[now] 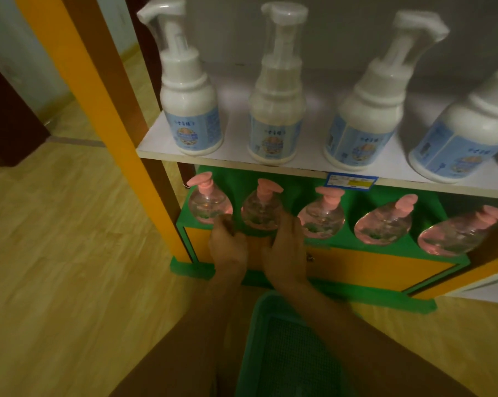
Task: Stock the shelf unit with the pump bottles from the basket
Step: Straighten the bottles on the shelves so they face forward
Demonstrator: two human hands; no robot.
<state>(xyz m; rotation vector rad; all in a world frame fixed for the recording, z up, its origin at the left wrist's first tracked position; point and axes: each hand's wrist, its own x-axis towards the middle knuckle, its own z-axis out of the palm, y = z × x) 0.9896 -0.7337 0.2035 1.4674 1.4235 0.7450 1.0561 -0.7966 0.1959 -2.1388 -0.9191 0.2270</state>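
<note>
Several clear pump bottles with pink pumps stand in a row on the green lower shelf. Both of my hands reach to the second bottle from the left. My left hand has its fingers curled at that bottle's left side, close to the leftmost bottle. My right hand lies with straighter fingers against its right side, by the third bottle. The green basket sits on the floor under my forearms; I see no bottle in the part of it that shows.
Several white foam-pump bottles with blue labels stand on the white upper shelf, which carries a blue price tag. An orange and brown upright post bounds the unit's left side. Wooden floor lies to the left.
</note>
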